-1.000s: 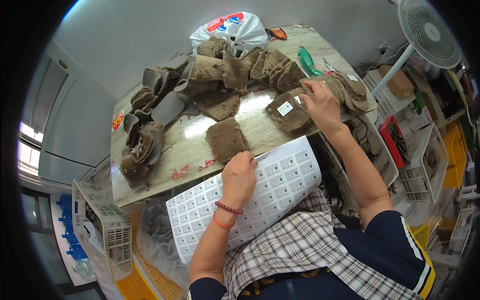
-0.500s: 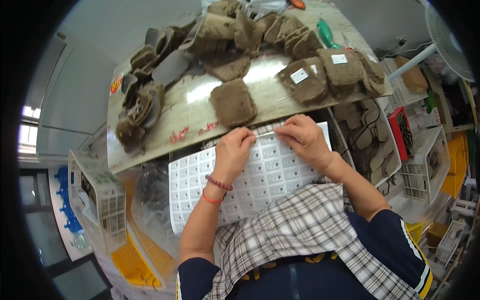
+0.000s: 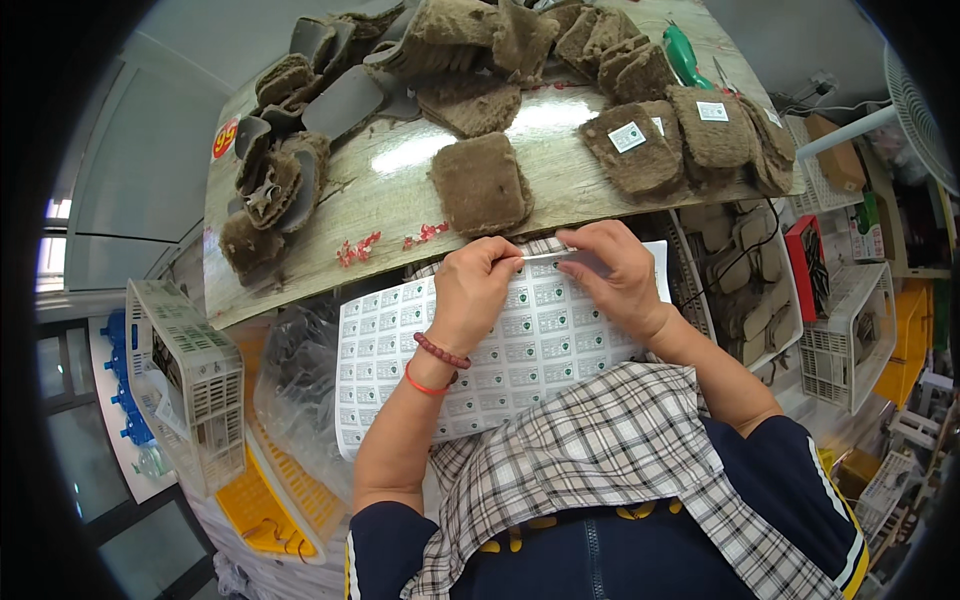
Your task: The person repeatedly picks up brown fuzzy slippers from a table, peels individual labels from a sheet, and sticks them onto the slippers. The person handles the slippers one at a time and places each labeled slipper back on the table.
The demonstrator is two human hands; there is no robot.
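A white sheet of labels [image 3: 545, 345] with rows of small grey print and dark dots lies tilted across my lap at the table's near edge. My left hand [image 3: 475, 295] pinches its top edge between thumb and fingertips. Over the same edge, further right, my right hand [image 3: 622, 285] is curled, thumb on the printed side and fingers beyond the edge. Just past my hands, a stack of brown fuzzy pads [image 3: 480, 185] rests on the table. To the right lie more brown pads [image 3: 630, 155], some with a white label stuck on.
Brown pads with grey backs [image 3: 345, 100] are heaped along the table's [image 3: 385, 200] far and left sides. A green-handled tool [image 3: 682, 55] lies at the far right. Plastic crates [image 3: 205, 390] stand left; a bin of pads [image 3: 745, 285] and a fan [image 3: 920, 120] are right.
My right fingertips have spread apart from their pinch at the sheet's top edge. My left hand keeps its pinch. The whole view has shifted slightly.
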